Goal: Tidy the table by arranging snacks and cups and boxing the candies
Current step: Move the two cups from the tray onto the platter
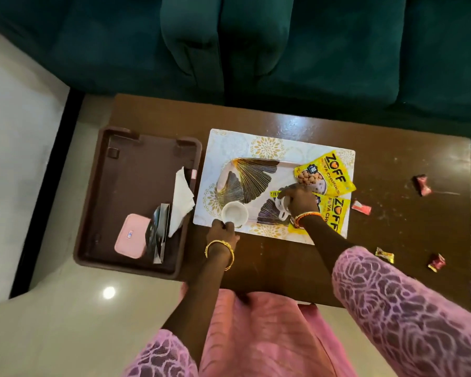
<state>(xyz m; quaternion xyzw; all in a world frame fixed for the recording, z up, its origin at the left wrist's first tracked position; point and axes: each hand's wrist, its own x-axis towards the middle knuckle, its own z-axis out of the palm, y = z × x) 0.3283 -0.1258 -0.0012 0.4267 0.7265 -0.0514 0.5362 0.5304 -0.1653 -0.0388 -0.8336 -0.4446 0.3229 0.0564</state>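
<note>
Setting both cups down: left hand fingers pinch one cup, right hand fingers grip the other cup; I'd keep them level on the tray.

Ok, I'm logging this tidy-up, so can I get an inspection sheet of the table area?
Surface: brown table, patterned placemat.
Job's things: two white cups on leaf-print tray; two yellow Zoff packets; four wrapped candies scattered right.
Clutter: brown tray holding tissue, pink case.
Grippers: left hand holds one cup, right hand the other.
Cables: nothing seen.
Surroundings: green sofa, pale floor.
</note>
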